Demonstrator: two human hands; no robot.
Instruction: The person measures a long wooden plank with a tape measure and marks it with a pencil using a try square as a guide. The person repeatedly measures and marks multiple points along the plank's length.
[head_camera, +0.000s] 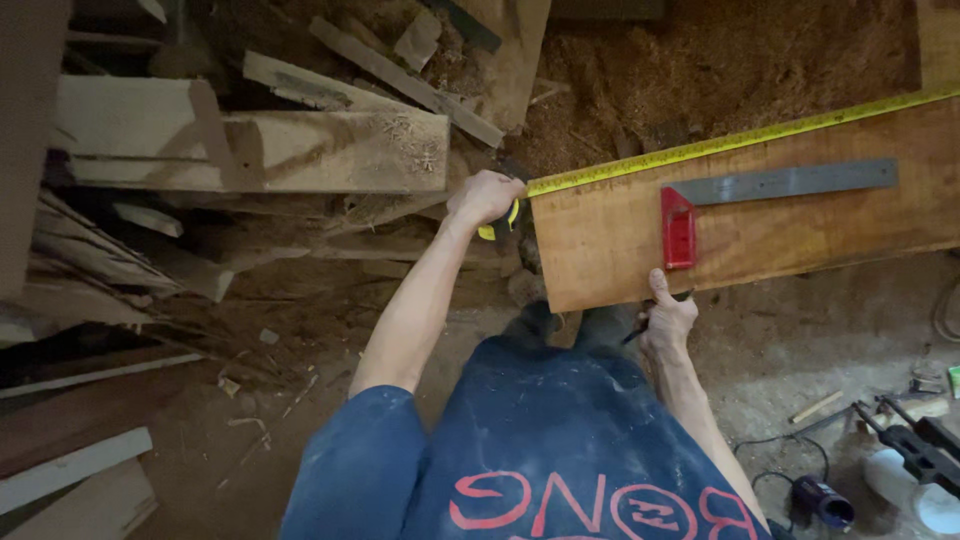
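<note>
The reddish-brown board (760, 215) lies flat in front of the person, its near end just beside both hands, and a yellow tape measure (735, 140) is stretched along its far edge, running off toward the upper right. The left hand (487, 197) is closed around the tape's yellow case at the board's far corner, pinning it there; the right hand (667, 318) grips the near edge of the board with the thumb pressed up on its face, and something dark and thin, perhaps a pencil, shows under its fingers, though it is too small to tell. This looks like the measuring step of laying out a cut, and a mark would call for the tape to stay taut and flush with the edge. Just beyond the right thumb rests 1 try square (740, 195) with a red stock and a grey steel blade, lying on the board. Beyond the left hand sits a heap of offcut planks (300, 140) and sawdust (740, 60), crowding that end. To the right of the right hand, on the dusty floor, lie dark power tools (915, 445) and a cable.
</note>
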